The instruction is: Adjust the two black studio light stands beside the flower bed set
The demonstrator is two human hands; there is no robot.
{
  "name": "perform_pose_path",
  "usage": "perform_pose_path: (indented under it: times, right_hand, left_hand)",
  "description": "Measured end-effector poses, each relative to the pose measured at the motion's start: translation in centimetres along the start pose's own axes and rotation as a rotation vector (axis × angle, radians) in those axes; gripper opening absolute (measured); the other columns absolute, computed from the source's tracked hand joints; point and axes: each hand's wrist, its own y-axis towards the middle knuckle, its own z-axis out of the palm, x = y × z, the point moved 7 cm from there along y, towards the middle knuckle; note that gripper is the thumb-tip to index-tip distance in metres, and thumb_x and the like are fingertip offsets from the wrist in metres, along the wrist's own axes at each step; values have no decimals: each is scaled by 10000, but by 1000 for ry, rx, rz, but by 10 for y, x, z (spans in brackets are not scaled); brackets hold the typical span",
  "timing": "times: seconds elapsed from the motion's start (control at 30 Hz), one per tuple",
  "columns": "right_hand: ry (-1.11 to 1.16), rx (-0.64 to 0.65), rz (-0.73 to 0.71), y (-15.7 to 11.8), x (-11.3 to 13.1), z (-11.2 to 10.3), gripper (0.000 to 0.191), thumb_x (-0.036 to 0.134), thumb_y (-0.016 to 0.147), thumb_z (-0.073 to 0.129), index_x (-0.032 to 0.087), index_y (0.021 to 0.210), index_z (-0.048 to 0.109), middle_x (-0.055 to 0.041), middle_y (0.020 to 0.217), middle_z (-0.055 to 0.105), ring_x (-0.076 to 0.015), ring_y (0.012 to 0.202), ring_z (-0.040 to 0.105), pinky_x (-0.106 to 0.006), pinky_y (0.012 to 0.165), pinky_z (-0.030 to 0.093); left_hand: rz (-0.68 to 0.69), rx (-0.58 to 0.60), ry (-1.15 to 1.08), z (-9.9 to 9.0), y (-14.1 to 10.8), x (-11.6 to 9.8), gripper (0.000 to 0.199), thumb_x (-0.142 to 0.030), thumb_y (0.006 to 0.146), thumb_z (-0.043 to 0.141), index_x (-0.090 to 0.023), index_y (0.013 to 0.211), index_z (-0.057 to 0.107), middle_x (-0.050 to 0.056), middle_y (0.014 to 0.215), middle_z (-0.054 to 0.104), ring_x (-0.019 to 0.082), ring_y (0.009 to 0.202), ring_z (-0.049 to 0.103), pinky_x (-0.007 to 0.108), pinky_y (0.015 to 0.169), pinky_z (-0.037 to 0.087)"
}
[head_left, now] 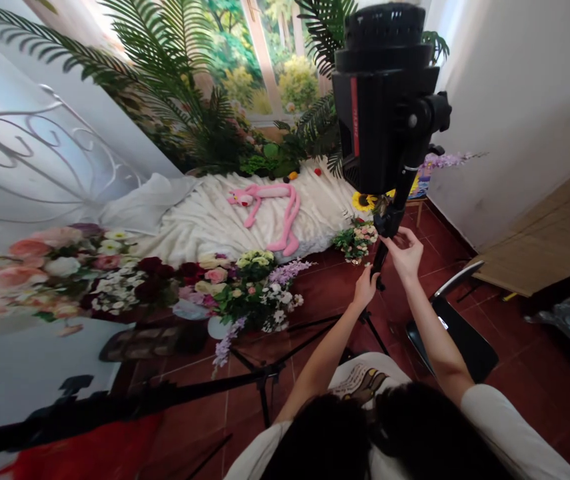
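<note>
A black studio light (382,113) with a red stripe on its side stands upright at the right of centre, on top of a black light stand (380,256). Around the stand's pole, below the light, my left hand (365,287) is closed. Slightly higher, my right hand (405,253) has its fingers bent and pressed at the joint (389,223) where the pole meets the light's mount. The exact part under those fingertips is too small to make out. Just left of my hands is a bunch of small pink flowers (359,239).
Beyond lies a pink plush toy (269,193) on a cream blanket (199,213). Artificial flowers (249,287) line its front edge. A second black stand (205,387) crosses the lower left. A black folding chair (465,340) is at my right, on red floor tiles (525,353).
</note>
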Motion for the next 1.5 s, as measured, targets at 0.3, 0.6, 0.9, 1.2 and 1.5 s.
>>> perform_pose_path:
  times: [0.3,0.6,0.9,1.2,1.5]
  right_hand:
    - [-119,44,360,-99,-111,-56,279,275,732,698,206,993,625,-41,833,680,-177,789,639,-291,797,509]
    - [758,-36,1181,-149,-203,-24,216,37,850,375,207,821,506,65,535,500,-73,390,484,-142,401,444]
    - [1289,-254,1481,-167,-200,-9,340,-1,841,248,155,911,541,23,597,575,-75,493,593,-135,453,522]
    - [1012,-45,1582,-201,-203,50,276,53,857,352,115,996,582,-43,744,687,-93,650,680,-168,612,575]
    - [823,606,1826,-272,-142,221,169,59,848,414,138,846,564,-25,676,667,-83,603,662,-145,582,565]
  left_hand:
    - [4,25,27,2,-2,1,377,-389,921,378,-197,1230,478,105,1185,606,205,1078,591,348,939,450]
    - [-2,34,30,4,-1,7,362,-393,916,390,-193,1197,500,107,1148,619,202,1047,604,342,920,457]
    - [17,35,-18,1,-1,2,352,-393,908,417,-193,1180,514,99,1147,621,188,1066,590,335,939,450]
    - [-5,-138,-78,-76,-28,23,368,-408,916,385,-190,1177,525,100,1207,585,157,1113,563,336,984,433]
    - [-254,-774,93,-273,-139,86,335,-390,930,345,-185,1084,562,85,1096,629,140,981,600,285,882,469]
